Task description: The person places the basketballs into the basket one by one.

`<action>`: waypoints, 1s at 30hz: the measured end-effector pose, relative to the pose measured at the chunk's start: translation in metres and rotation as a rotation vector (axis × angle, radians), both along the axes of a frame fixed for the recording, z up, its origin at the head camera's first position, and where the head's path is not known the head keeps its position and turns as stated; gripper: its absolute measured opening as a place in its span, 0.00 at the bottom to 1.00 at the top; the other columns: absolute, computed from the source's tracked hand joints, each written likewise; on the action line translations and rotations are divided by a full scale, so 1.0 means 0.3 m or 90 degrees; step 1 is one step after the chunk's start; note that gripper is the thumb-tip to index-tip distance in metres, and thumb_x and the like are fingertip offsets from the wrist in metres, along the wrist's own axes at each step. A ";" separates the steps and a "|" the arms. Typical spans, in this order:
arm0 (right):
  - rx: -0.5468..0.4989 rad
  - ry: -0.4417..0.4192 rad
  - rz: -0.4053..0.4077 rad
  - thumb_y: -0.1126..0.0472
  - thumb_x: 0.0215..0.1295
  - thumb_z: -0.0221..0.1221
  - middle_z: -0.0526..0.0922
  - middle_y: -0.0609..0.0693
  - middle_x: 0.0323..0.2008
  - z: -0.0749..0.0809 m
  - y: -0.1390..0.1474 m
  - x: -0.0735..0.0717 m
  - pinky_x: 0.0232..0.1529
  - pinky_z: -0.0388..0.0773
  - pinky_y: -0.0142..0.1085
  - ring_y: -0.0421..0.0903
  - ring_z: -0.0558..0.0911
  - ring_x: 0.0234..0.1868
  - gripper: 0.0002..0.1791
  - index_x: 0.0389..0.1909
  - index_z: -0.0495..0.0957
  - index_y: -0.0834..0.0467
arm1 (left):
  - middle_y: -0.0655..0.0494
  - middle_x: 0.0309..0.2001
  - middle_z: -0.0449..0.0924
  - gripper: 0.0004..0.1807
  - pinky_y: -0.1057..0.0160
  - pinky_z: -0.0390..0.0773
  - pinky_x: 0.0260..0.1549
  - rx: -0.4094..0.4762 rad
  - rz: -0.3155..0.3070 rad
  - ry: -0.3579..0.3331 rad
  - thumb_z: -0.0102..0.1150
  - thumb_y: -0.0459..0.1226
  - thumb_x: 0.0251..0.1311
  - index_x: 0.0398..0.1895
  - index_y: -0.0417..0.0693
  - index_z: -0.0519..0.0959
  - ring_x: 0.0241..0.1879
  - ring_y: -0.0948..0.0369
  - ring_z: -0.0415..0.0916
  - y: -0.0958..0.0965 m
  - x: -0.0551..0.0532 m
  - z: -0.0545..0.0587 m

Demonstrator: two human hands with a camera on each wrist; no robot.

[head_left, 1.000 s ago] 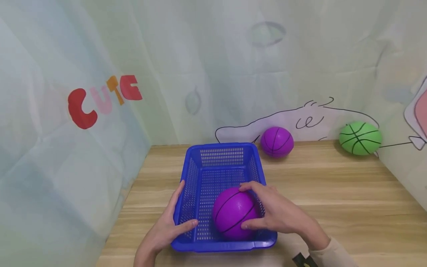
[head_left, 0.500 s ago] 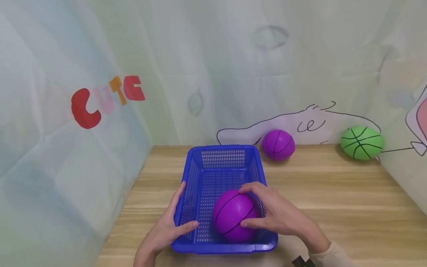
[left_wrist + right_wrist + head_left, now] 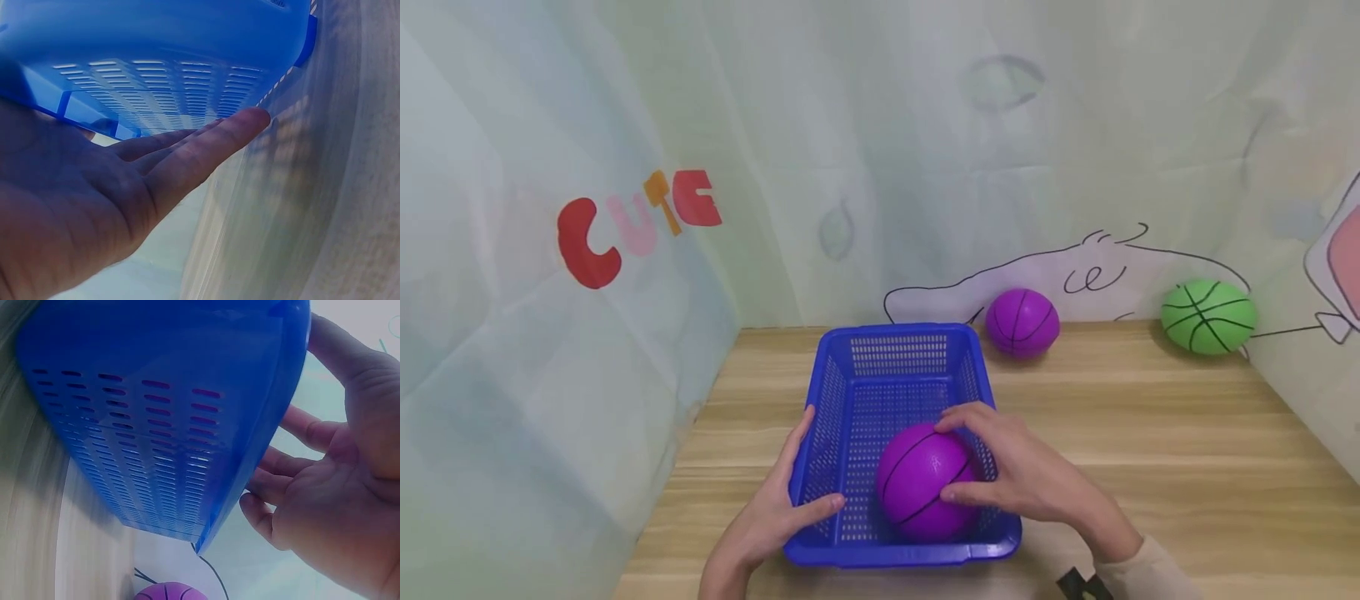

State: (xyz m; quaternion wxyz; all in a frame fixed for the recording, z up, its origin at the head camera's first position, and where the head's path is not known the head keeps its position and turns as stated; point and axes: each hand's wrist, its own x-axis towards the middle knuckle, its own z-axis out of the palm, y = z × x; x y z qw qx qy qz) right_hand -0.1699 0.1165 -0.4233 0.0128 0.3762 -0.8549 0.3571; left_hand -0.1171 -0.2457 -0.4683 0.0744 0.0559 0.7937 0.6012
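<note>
A blue plastic basket with slotted walls stands on the wooden table, and a purple ball with black lines lies in its near right corner. My left hand holds the basket's left side, thumb over the rim and fingers straight along the outer wall; the left wrist view shows those fingers beside the slots. Reaching over the right rim, my right hand grips the purple ball with thumb and fingers spread on its upper right. From the right wrist, the basket wall hides most of that ball.
A second purple ball sits behind the basket, against the back cloth. Farther right is a green ball with black lines. Printed cloth walls in the table at the left, back and right.
Both hands, the basket and the balls keep their places relative to one another. The head view shifts slightly between frames.
</note>
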 end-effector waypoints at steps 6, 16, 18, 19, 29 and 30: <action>-0.005 0.006 -0.003 0.39 0.63 0.80 0.80 0.46 0.70 0.015 0.005 -0.007 0.74 0.77 0.63 0.55 0.78 0.75 0.36 0.68 0.80 0.46 | 0.40 0.92 0.40 0.66 0.27 0.69 0.74 0.004 -0.004 0.008 0.79 0.40 0.65 0.93 0.73 0.40 0.78 0.32 0.66 -0.005 0.004 0.000; -0.051 -0.006 -0.065 0.40 0.59 0.83 0.79 0.45 0.74 0.041 0.032 -0.004 0.77 0.73 0.63 0.54 0.76 0.77 0.49 0.78 0.72 0.47 | 0.39 0.91 0.41 0.67 0.29 0.69 0.75 0.028 -0.013 0.004 0.79 0.38 0.65 0.94 0.72 0.40 0.78 0.33 0.67 -0.010 -0.001 -0.015; -0.054 -0.003 -0.086 0.40 0.59 0.83 0.77 0.48 0.77 0.047 0.037 -0.004 0.78 0.72 0.64 0.56 0.74 0.79 0.52 0.81 0.70 0.48 | 0.38 0.91 0.41 0.67 0.30 0.71 0.74 0.033 -0.016 0.004 0.79 0.38 0.65 0.94 0.73 0.40 0.77 0.33 0.68 -0.010 -0.002 -0.017; -0.056 -0.001 -0.096 0.41 0.59 0.83 0.76 0.49 0.78 0.051 0.041 -0.003 0.78 0.71 0.64 0.57 0.73 0.80 0.54 0.82 0.68 0.48 | 0.38 0.91 0.41 0.67 0.31 0.71 0.74 0.035 -0.017 0.005 0.79 0.37 0.65 0.94 0.73 0.39 0.77 0.33 0.69 -0.011 -0.003 -0.017; -0.139 -0.011 -0.179 0.46 0.57 0.86 0.67 0.52 0.84 0.096 0.107 -0.023 0.79 0.66 0.69 0.60 0.68 0.83 0.63 0.88 0.59 0.46 | 0.37 0.91 0.40 0.67 0.30 0.74 0.73 0.037 -0.021 0.008 0.79 0.38 0.65 0.94 0.73 0.40 0.75 0.33 0.70 -0.007 -0.005 -0.015; -0.149 -0.011 -0.187 0.48 0.57 0.86 0.65 0.52 0.85 0.106 0.120 -0.028 0.79 0.66 0.69 0.60 0.67 0.83 0.64 0.89 0.57 0.46 | 0.38 0.91 0.40 0.67 0.30 0.73 0.73 0.037 -0.021 0.008 0.79 0.38 0.65 0.94 0.73 0.40 0.75 0.33 0.70 -0.006 -0.006 -0.014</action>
